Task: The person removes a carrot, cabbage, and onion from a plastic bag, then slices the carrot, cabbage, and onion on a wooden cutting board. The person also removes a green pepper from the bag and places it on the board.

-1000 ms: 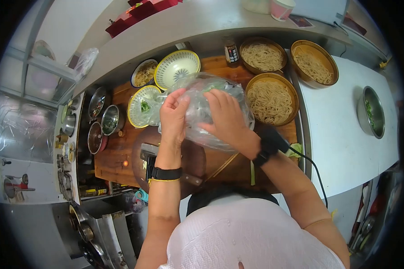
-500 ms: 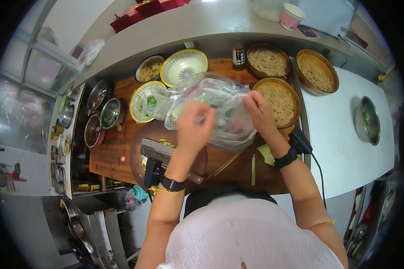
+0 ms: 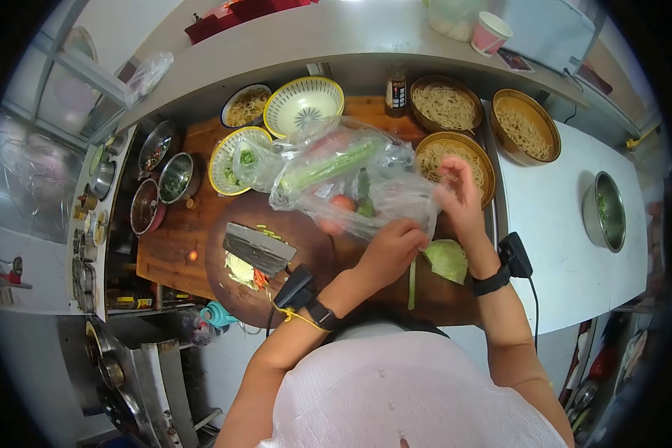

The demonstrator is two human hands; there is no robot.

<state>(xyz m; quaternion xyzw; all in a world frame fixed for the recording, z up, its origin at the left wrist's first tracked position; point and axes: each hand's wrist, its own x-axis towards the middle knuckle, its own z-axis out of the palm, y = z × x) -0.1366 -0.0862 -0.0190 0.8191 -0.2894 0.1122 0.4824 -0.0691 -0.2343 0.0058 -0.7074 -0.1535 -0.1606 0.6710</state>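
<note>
A clear plastic bag [image 3: 336, 175] with a long cucumber, a tomato and a green pepper lies across the wooden counter [image 3: 175, 250], above a round cutting board [image 3: 231, 287]. My left hand [image 3: 392, 250] reaches across and grips the bag's right end from below. My right hand [image 3: 459, 190] pinches the same end from the right, over a noodle bowl. A cleaver [image 3: 257, 248] rests on the board beside cut vegetable pieces. A cabbage piece [image 3: 448, 260] lies under my right wrist.
Three wooden bowls of noodles [image 3: 446, 104] [image 3: 526, 123] [image 3: 487, 160] stand at the back right. Yellow-rimmed bowls [image 3: 304, 104] [image 3: 218, 160], a sauce bottle [image 3: 396, 93] and metal pots [image 3: 175, 178] fill the back left. A steel bowl [image 3: 611, 211] sits on the white counter [image 3: 552, 246].
My left hand has slid from the bag's middle down to its right end. My right hand has shifted right over the noodle bowl. The cabbage piece is now uncovered.
</note>
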